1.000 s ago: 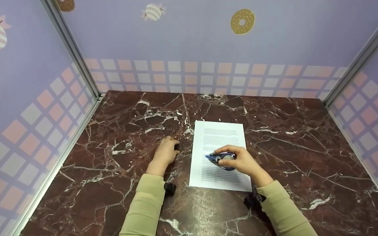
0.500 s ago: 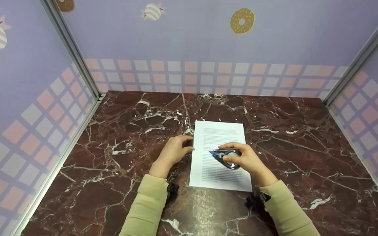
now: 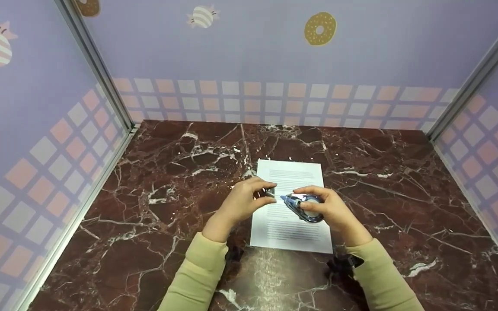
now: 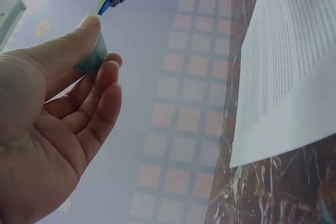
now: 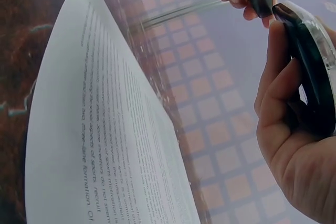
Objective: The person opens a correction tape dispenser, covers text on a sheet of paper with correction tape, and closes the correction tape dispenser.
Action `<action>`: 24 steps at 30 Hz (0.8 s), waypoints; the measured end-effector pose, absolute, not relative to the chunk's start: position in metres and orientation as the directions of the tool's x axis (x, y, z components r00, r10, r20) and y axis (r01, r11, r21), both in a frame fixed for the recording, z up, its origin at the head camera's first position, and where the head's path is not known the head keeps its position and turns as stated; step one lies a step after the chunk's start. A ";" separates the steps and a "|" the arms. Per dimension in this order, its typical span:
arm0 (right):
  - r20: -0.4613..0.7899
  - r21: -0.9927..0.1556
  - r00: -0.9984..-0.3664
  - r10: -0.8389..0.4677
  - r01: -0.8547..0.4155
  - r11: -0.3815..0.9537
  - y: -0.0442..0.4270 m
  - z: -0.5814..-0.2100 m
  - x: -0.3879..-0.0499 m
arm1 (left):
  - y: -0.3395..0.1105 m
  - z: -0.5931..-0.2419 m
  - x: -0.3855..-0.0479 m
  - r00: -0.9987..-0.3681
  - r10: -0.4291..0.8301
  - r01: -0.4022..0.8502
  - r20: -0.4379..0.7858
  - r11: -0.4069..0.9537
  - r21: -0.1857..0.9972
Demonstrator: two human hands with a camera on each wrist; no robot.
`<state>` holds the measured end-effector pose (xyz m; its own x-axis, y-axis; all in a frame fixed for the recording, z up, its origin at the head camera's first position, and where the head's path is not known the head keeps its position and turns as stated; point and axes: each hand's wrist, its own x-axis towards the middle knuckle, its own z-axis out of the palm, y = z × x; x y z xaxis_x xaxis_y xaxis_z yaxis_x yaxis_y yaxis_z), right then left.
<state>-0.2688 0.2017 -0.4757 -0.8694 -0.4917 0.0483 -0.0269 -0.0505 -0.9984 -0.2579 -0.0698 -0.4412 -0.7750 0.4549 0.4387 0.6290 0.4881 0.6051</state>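
A blue, partly see-through correction tape dispenser [image 3: 312, 210] is gripped by my right hand [image 3: 334, 212] above the printed sheet, its blue tip pointing left. My left hand [image 3: 241, 202] pinches a small dark cap [image 4: 95, 57] between thumb and fingers. In the right wrist view the cap [image 5: 261, 4] appears close to the dispenser's [image 5: 315, 69] tip; whether they touch I cannot tell. Below both hands lies the white sheet of printed text [image 3: 290, 239], flat on the table and partly covered by them.
The dark red marbled table [image 3: 145, 242] extends around the sheet, with small white specks near its far left corner. Lilac panels with pink and white squares [image 3: 296, 103] close in the back and both sides. A dark wrist camera [image 3: 342, 264] sits at the right cuff.
My left hand has moved right from the bare table to over the sheet, bringing the cap toward the dispenser. My right hand has shifted slightly right with the dispenser.
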 end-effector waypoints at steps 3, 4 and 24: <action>0.050 -0.998 -0.869 -0.493 -0.026 -0.056 0.202 -0.475 -0.267 | -0.068 -0.441 -0.257 -0.752 0.472 0.657 0.460 0.470 0.590; 0.045 -0.998 -0.870 -0.491 -0.021 -0.055 0.202 -0.474 -0.267 | -0.067 -0.441 -0.256 -0.750 0.476 0.658 0.459 0.465 0.592; 0.049 -0.999 -0.853 -0.519 -0.043 -0.024 0.201 -0.472 -0.264 | -0.057 -0.444 -0.254 -0.691 0.575 0.704 0.437 0.397 0.589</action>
<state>-0.2644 0.2015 -0.4719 -0.8531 -0.5195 0.0486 -0.0425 -0.0236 -0.9988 -0.2539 -0.0567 -0.4443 -0.6912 0.5752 0.4374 0.7035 0.3973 0.5892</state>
